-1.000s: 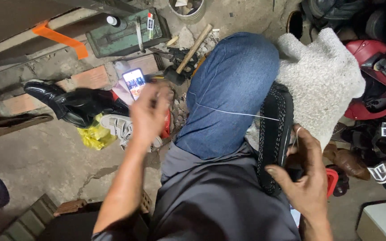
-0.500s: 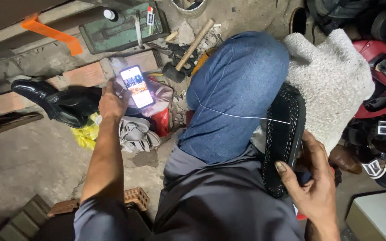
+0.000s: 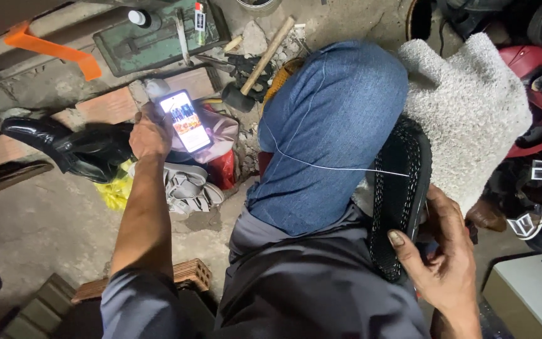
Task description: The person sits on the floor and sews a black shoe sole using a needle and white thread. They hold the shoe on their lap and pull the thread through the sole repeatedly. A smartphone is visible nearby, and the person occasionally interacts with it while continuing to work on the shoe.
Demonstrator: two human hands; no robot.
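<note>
A black shoe and grey sandals lie on the floor beside the left hand, which grips a lit phone. A hammer rests beyond it. Across the raised denim knee, the right hand clasps a black sole, white thread running from it.

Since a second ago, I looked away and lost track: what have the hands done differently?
The left hand left the white thread over the knee and reached out to the lit phone, which it now touches. The right hand stayed gripping the black shoe sole; the thread remains stretched across the blue jeans.
</note>
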